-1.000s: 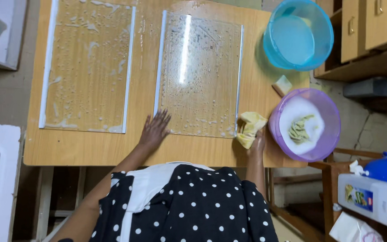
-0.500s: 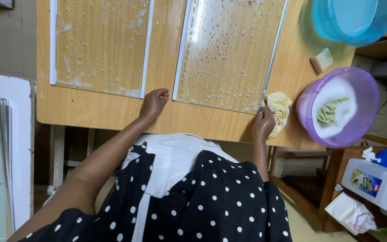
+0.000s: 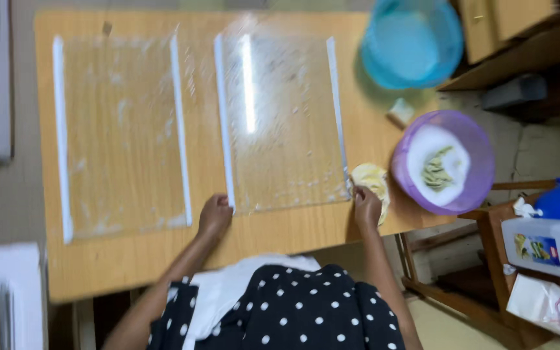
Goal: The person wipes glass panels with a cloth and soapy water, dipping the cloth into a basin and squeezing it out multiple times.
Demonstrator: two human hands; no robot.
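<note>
Two clear glass panels with white side strips lie flat on a wooden table [image 3: 163, 259], both streaked with soapy residue. My left hand [image 3: 215, 215] grips the near left corner of the right panel [image 3: 280, 123]. My right hand [image 3: 367, 206] rests at that panel's near right corner, closed on a yellow sponge [image 3: 372, 179]. The left panel [image 3: 121, 133] lies untouched beside it.
A purple basin [image 3: 473, 162] with foam and a greenish scrubber stands at the table's right edge. A blue basin [image 3: 413, 42] with water sits behind it, a small soap piece [image 3: 400, 111] between them. A white jug with blue cap [image 3: 552, 236] stands on a stool at right.
The view has swung and tilted. My left hand has shifted from the table edge to the right panel's near left corner. My right hand stays at the near right corner with the sponge.
</note>
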